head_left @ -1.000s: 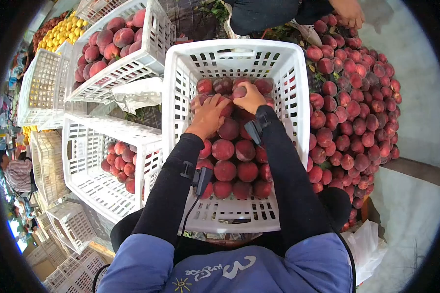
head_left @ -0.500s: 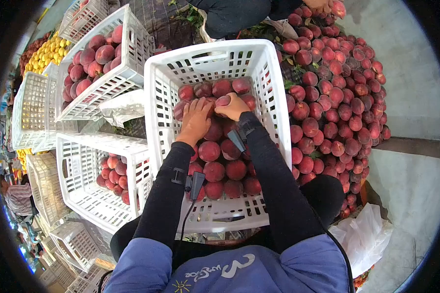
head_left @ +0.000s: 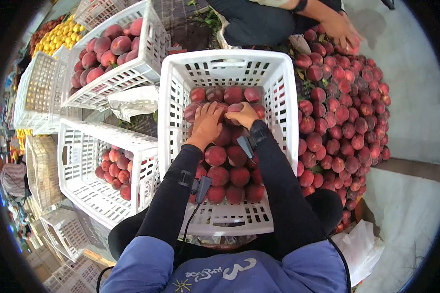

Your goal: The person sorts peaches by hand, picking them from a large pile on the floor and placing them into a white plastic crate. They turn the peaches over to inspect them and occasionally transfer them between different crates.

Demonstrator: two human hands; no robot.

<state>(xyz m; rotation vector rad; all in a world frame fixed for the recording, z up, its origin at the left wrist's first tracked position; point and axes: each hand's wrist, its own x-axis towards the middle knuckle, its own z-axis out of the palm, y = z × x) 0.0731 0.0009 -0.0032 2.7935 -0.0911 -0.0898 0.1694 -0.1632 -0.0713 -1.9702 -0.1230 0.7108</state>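
Observation:
A white plastic crate stands in front of me, with dark red peaches set in rows inside it. At the far part of the rows, my left hand rests palm down on the peaches, its fingers spread. Beside it, my right hand grips a peach between thumb and fingers, level with the row. The two hands are close together. Part of the fruit beneath them is hidden by my hands and wrists.
A large heap of peaches lies to the right, where another person's hand touches fruit. More crates with peaches stand left, one upper and one lower. A plastic bag lies at lower right.
My view has shifted, so the crate appears farther right and lower. Both hands stay at the same rows of peaches. The other person's hand now reaches lower over the heap.

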